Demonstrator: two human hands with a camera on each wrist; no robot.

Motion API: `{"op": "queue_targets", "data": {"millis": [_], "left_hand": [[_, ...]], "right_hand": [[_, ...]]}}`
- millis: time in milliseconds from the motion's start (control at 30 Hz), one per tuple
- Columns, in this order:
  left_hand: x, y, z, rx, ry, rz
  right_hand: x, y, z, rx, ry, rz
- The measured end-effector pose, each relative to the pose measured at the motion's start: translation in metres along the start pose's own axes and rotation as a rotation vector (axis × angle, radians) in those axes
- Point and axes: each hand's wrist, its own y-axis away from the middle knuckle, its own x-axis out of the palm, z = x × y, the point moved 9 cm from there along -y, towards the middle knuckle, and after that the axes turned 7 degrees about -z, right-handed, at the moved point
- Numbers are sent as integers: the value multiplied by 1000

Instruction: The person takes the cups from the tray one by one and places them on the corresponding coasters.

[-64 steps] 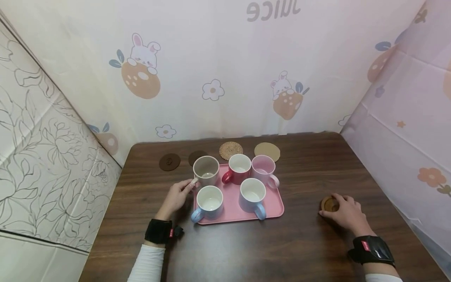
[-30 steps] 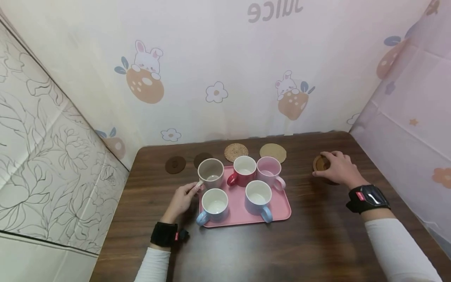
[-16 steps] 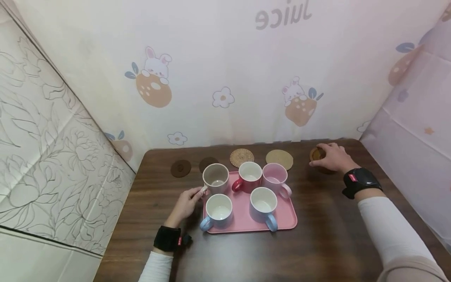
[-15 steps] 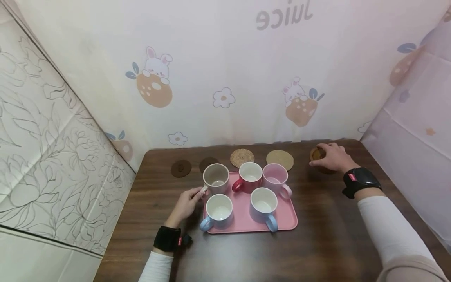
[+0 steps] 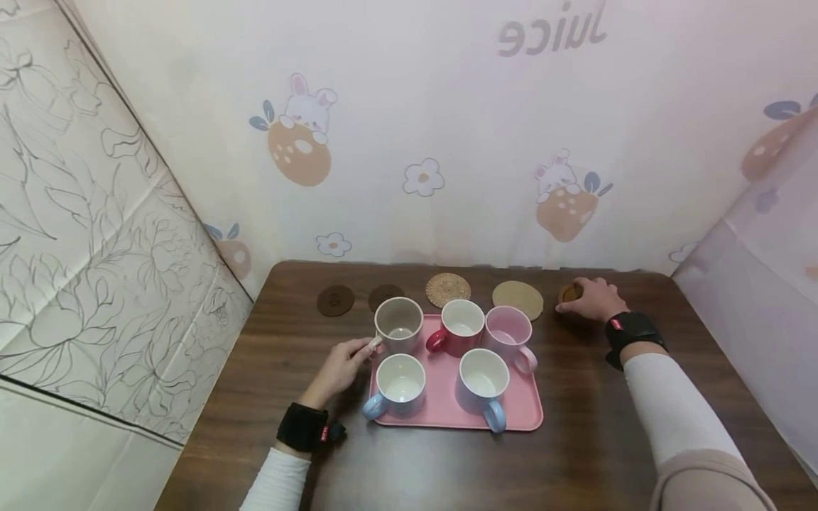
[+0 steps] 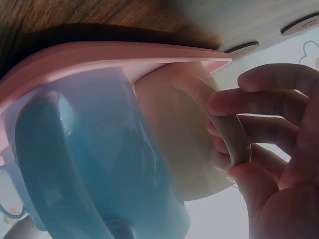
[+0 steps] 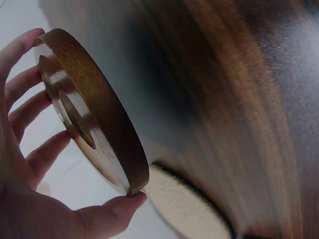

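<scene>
A pink tray [image 5: 441,404] sits mid-table with several mugs. My left hand [image 5: 345,363] pinches the handle of the beige mug [image 5: 399,325] at the tray's back left corner; the left wrist view shows fingers [image 6: 259,104] curled round that beige handle [image 6: 227,132], with a blue mug [image 6: 99,164] beside it. A red mug [image 5: 459,326], a pink mug [image 5: 509,336] and two blue mugs [image 5: 400,383] [image 5: 482,378] also stand on the tray. My right hand [image 5: 591,299] grips a round wooden coaster [image 5: 571,292] at the back right; the right wrist view shows the wooden coaster [image 7: 92,112] held by its rim.
Along the back wall lie two dark coasters [image 5: 335,300] [image 5: 384,296], a woven coaster [image 5: 448,289] and a cork coaster [image 5: 517,299]. The dark wooden table [image 5: 594,440] is walled by printed cloth on three sides.
My right hand carried the wooden coaster from the front right of the table to the back right, beside the cork coaster. The left hand stayed on the beige mug's handle.
</scene>
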Motion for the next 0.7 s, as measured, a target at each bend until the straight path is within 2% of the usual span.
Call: {"op": "queue_targets", "data": {"millis": [367, 700], "left_hand": [[-7, -4, -6, 79, -20, 1], [-9, -1, -3, 97, -42, 2]], "right_hand": [[10, -4, -4, 25, 10, -33], [25, 1, -9, 24, 15, 5]]}}
